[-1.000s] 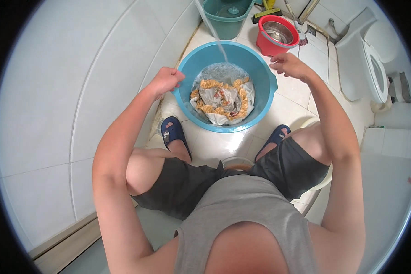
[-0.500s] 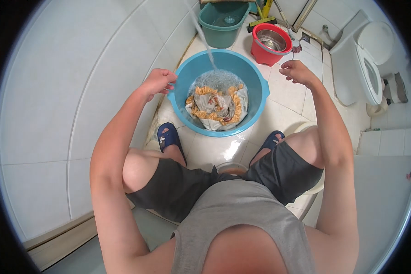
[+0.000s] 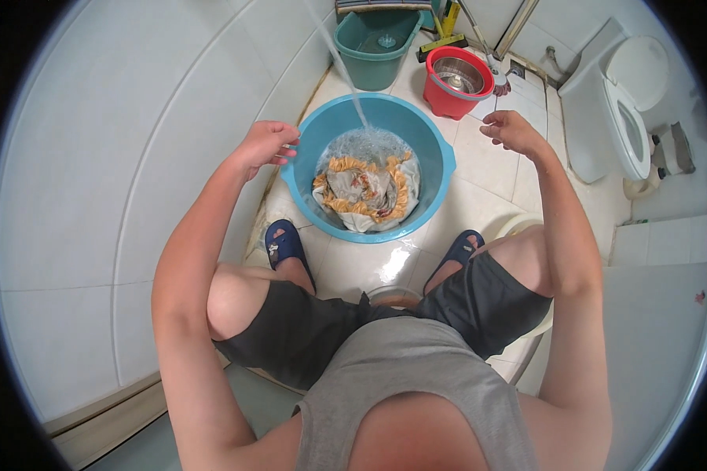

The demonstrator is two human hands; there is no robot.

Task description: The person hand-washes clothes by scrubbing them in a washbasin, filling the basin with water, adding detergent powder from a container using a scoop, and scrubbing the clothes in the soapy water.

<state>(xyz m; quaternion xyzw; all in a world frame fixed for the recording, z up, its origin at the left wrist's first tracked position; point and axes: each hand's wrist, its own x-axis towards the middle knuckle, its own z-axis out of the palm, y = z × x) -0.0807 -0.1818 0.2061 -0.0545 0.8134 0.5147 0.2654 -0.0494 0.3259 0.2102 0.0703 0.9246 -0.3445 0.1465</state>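
A round blue basin [image 3: 438, 192] stands on the floor before me, between and ahead of my slippered feet. In it lies a bunched grey-white cloth with a ruffled orange edge [image 3: 367, 187] and reddish patches, partly in bubbly water [image 3: 361, 144]. A stream of water [image 3: 334, 55] falls from above into the far side of the basin. My left hand [image 3: 269, 147] hovers by the basin's left rim, its fingers loosely bent, apart and empty. Out to the right of the basin, my right hand [image 3: 514, 132] hangs in the air, also empty with relaxed fingers.
Behind the basin are a green tub [image 3: 377, 67] and a red bucket [image 3: 456, 98] with a metal spin basket. A mop [image 3: 499, 78] and a yellow brush [image 3: 441, 45] lean beyond them. A toilet [image 3: 624, 125] stands at right; a tiled wall [image 3: 149, 157] runs along the left.
The view has shifted slightly, so the basin and buckets sit a little lower and further left. Both hands keep nearly the same pose, and water still runs onto the cloth.
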